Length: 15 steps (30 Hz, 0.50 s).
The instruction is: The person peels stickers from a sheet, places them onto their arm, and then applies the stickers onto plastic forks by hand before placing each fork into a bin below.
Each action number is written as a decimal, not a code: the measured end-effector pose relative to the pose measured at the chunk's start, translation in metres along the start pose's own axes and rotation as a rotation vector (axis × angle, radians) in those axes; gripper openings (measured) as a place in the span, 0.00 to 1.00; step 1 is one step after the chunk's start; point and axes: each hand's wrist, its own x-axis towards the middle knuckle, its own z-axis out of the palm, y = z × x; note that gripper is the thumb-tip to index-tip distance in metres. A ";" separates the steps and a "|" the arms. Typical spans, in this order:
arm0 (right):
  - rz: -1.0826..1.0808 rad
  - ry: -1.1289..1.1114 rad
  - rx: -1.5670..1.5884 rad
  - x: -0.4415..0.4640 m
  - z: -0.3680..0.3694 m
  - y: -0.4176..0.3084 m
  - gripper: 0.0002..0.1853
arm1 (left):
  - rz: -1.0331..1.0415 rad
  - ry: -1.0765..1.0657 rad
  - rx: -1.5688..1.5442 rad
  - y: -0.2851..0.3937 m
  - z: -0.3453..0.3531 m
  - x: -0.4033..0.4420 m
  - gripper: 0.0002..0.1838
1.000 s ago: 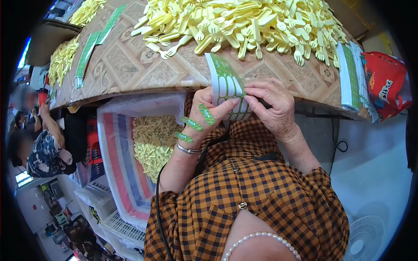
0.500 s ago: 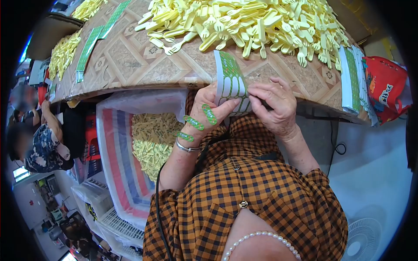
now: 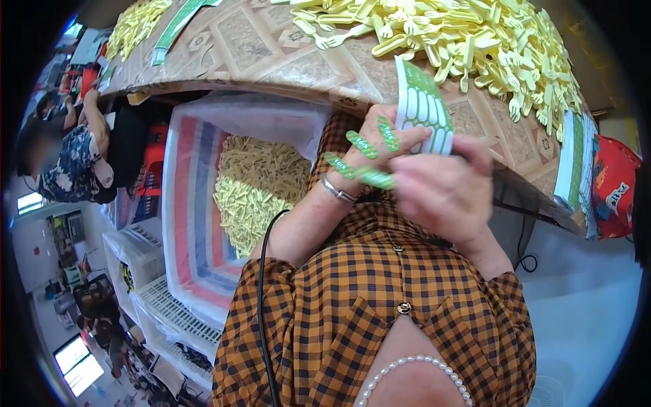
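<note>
My left hand [image 3: 383, 139] grips a sheet of green and white stickers [image 3: 422, 102] at the table's edge, its thumb lying across the lower part. Several oval green "Fork" stickers [image 3: 361, 144] are stuck on the back of this hand and toward the wrist. My right hand [image 3: 447, 190], smeared by motion, is closed at the left wrist. Between its fingertips and the wrist is one more green sticker [image 3: 375, 178], also blurred. Beyond the sheet lies a big heap of pale yellow plastic forks [image 3: 475, 47] on the patterned table [image 3: 271, 61].
Below the table at left stands a striped lined bin [image 3: 196, 203] holding many small yellow pieces [image 3: 251, 197]. Stacks of sticker sheets [image 3: 575, 163] and a red bag [image 3: 614, 190] are at the right. Another person [image 3: 74, 149] sits at the far left.
My right hand has moved from the sheet to my left wrist, with a green sticker at its fingertips. The whole view has shifted, so the hands appear farther right.
</note>
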 end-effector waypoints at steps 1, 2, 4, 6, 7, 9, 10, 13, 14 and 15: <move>-0.153 -0.022 -0.013 0.007 0.011 -0.003 0.10 | -0.004 -0.002 -0.076 -0.002 0.003 0.000 0.09; -0.282 -0.017 0.005 0.010 0.024 -0.004 0.13 | -0.006 -0.007 -0.151 -0.004 0.006 0.001 0.09; -0.407 0.080 0.091 0.013 0.052 -0.013 0.14 | -0.014 0.048 -0.132 -0.003 0.008 -0.001 0.09; -0.507 0.015 0.030 0.009 0.070 -0.014 0.12 | -0.074 0.091 -0.146 -0.002 0.004 -0.003 0.10; -0.545 -0.046 0.013 0.007 0.074 -0.013 0.12 | -0.076 0.102 -0.179 -0.001 0.000 -0.005 0.11; -0.538 -0.178 0.066 0.003 0.077 -0.012 0.12 | -0.058 0.125 -0.264 -0.003 -0.007 -0.008 0.13; -0.502 -0.244 0.118 0.001 0.076 -0.012 0.14 | -0.056 0.136 -0.285 -0.004 -0.011 -0.009 0.13; -0.380 -0.158 0.043 0.002 0.058 -0.002 0.12 | -0.043 0.123 -0.321 -0.005 -0.021 -0.010 0.11; -0.233 -0.046 0.030 -0.002 0.052 0.003 0.11 | -0.025 0.113 -0.301 -0.004 -0.025 -0.011 0.11; -0.083 0.015 -0.004 -0.001 0.037 0.008 0.09 | -0.006 0.106 -0.281 -0.003 -0.027 -0.012 0.11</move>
